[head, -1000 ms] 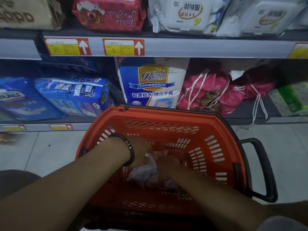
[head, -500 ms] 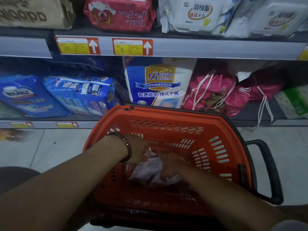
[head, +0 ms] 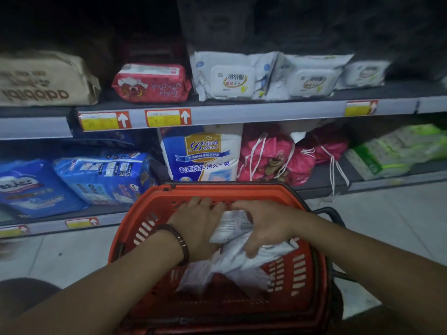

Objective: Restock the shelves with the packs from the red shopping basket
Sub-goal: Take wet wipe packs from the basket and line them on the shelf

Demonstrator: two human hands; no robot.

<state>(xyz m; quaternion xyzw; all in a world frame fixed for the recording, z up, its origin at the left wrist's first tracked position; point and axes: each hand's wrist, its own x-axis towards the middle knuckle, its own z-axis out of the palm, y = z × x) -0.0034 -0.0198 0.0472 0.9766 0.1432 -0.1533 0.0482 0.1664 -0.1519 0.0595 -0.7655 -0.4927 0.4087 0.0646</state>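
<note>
Both hands are down in the red shopping basket (head: pixel 217 308), the left hand (head: pixel 196 228) and the right hand (head: pixel 268 226) closed around a bunch of white packs (head: pixel 232 252) held just above the basket floor. The packs look light, soft and crinkly, likely slippery film, so pinching across their flat middles from both sides seems safer than grabbing loose corners. Apart from these packs the basket looks nearly empty, while the shelf (head: pixel 242 112) beyond the basket already carries similar white packs.

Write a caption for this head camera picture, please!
Both hands, left hand and right hand, gather white packs from the red basket.
</note>
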